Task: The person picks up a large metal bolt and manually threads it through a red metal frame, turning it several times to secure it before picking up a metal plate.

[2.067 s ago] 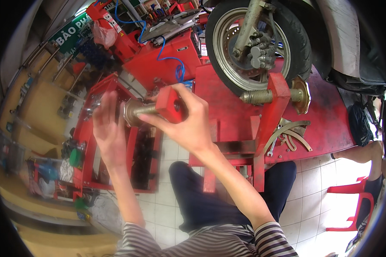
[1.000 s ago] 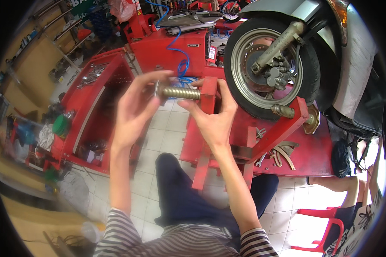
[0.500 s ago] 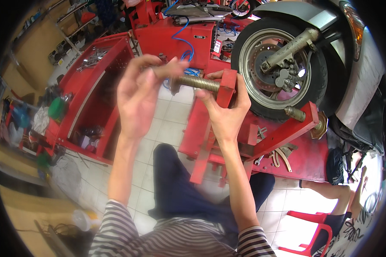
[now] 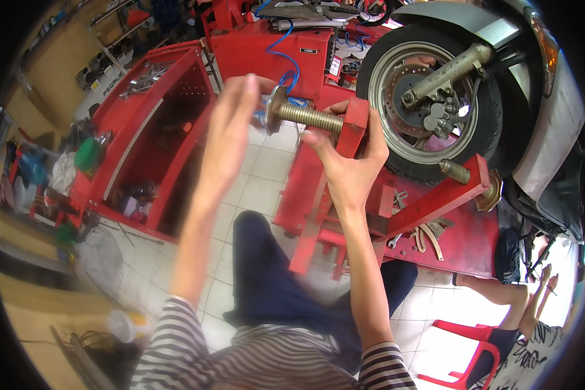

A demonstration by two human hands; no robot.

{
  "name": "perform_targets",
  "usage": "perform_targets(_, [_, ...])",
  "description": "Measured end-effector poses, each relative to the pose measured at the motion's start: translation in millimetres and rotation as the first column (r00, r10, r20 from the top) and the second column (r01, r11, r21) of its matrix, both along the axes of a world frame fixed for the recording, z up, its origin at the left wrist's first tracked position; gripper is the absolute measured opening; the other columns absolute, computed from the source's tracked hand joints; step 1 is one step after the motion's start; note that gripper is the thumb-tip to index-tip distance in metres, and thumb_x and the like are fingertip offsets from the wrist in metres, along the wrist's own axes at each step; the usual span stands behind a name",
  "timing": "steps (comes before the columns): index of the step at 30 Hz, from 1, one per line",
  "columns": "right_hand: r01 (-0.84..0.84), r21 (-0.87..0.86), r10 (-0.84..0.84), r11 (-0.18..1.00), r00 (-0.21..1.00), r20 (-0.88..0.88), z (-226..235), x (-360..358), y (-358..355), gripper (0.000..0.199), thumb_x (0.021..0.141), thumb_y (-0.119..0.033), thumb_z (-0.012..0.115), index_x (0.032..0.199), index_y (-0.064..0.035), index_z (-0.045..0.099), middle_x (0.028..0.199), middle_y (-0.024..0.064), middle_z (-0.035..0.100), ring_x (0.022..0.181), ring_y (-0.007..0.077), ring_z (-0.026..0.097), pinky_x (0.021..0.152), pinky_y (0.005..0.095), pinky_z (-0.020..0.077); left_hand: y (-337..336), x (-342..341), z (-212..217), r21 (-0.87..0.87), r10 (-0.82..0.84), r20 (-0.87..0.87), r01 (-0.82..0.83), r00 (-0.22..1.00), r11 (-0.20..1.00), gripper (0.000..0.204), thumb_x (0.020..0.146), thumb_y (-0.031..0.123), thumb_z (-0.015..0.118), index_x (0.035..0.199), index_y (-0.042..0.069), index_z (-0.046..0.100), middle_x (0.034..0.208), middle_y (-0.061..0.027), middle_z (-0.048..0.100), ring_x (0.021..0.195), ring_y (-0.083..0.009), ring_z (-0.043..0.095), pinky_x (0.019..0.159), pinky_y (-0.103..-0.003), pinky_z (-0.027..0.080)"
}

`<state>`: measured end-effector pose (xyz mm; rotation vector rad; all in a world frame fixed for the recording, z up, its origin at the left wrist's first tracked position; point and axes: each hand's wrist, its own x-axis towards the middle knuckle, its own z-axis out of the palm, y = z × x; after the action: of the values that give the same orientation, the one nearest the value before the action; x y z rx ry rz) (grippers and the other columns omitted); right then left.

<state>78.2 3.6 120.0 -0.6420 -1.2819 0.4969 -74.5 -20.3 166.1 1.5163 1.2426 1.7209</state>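
A thick threaded screw [image 4: 312,119] with a flared round metal end [image 4: 274,109] runs sideways through the top of a red metal arm [image 4: 353,129]. My right hand [image 4: 352,170] is wrapped round that arm, its thumb just under the threads and its fingers partly hidden behind. My left hand [image 4: 229,133], blurred by motion, is held upright beside the round end. Its fingers are stretched out and it grips nothing that I can see. To the right, a matching red arm [image 4: 435,201] carries a second threaded screw [image 4: 454,171].
A motorcycle front wheel [image 4: 378,120] stands just beyond the arms. Hand tools, including a wrench [image 4: 394,241], lie on the red platform [image 4: 458,250]. At left is a red tool cart [image 4: 166,156]. Another person's leg [image 4: 494,290] and a red chair [image 4: 481,354] are at lower right.
My left hand has swung off the screw's round end, its fingers now straightened upward, leaving that end in plain sight. My right hand keeps its hold on the red arm. The view has shifted slightly.
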Motion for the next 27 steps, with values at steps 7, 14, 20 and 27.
perform_targets(7, [-0.057,0.007,0.057,0.998,0.997,0.054,-3,1,2,0.056,0.058,-0.007,0.091,0.102,0.0001,0.057,0.092,0.0026,0.063,0.070,0.0063,0.052,0.062,0.0224,0.0427,-16,-4,3,0.296,-0.307,-0.041,0.305,0.951,0.905,0.026,0.102,0.017,0.051,0.115,-0.005,0.059,0.107,-0.0135,0.068,0.101,-0.0164,0.062,0.091,-0.032,0.047])
perform_targets(14, [-0.053,0.001,0.053,0.999,0.998,0.038,2,6,-2,0.057,0.056,-0.008,0.091,0.101,0.0005,0.058,0.092,0.0044,0.062,0.083,0.0131,0.057,0.077,0.0291,0.0481,-11,4,13,0.002,-0.203,-0.101,0.204,0.974,0.979,0.032,0.103,0.022,0.050,0.120,-0.002,0.060,0.115,-0.0109,0.065,0.113,-0.0183,0.058,0.100,-0.033,0.042])
perform_targets(20, [-0.033,0.063,0.030,0.997,0.998,0.059,3,3,-4,0.059,0.054,-0.011,0.092,0.100,0.0001,0.057,0.092,0.0046,0.062,0.083,0.0140,0.058,0.077,0.0296,0.0487,-16,-8,-3,0.223,-0.389,0.309,0.332,0.868,0.917,0.009,0.099,0.010,0.051,0.100,0.003,0.056,0.123,-0.0254,0.063,0.130,-0.0363,0.051,0.111,-0.045,0.035])
perform_targets(27, [-0.017,0.024,0.016,1.000,0.999,0.034,-1,4,1,0.064,0.055,-0.028,0.095,0.098,0.0002,0.057,0.087,0.0067,0.062,0.079,0.0178,0.060,0.074,0.0322,0.0497,-3,5,26,-0.146,-0.316,-0.048,0.307,0.948,0.941,0.029,0.103,0.022,0.046,0.102,-0.001,0.064,0.108,-0.0117,0.065,0.112,-0.0200,0.061,0.095,-0.032,0.046])
